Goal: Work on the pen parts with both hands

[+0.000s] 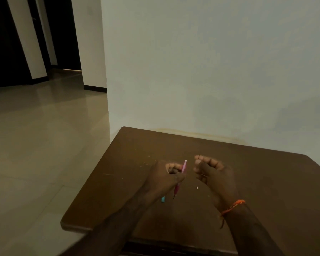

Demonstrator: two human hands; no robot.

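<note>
**Two hands over brown counter, one pink pen in the left**

Nearest: two forearms enter from the bottom edge; the right wrist carries one orange thread band [232,206]. One brown counter [266,191] beneath, its near-left corner rounded, floor open to its left.

One small blue piece [163,199] lies on the counter just below the left hand. One tiny white fragment [197,187] lies between the two hands.

Left hand [164,179]: fingers curled around one pink pen [179,179], held tilted, tip down near the counter, upper end clear of the fist.

Right hand [213,172]: fingers curled, fingertips pinched on one thin dark sliver [199,156], too small to identify. Hands near each other, not touching.

Far: counter's back edge sits against the white wall [211,71]; scattered pale specks on the surface; bare counter to the right of the hands.
</note>
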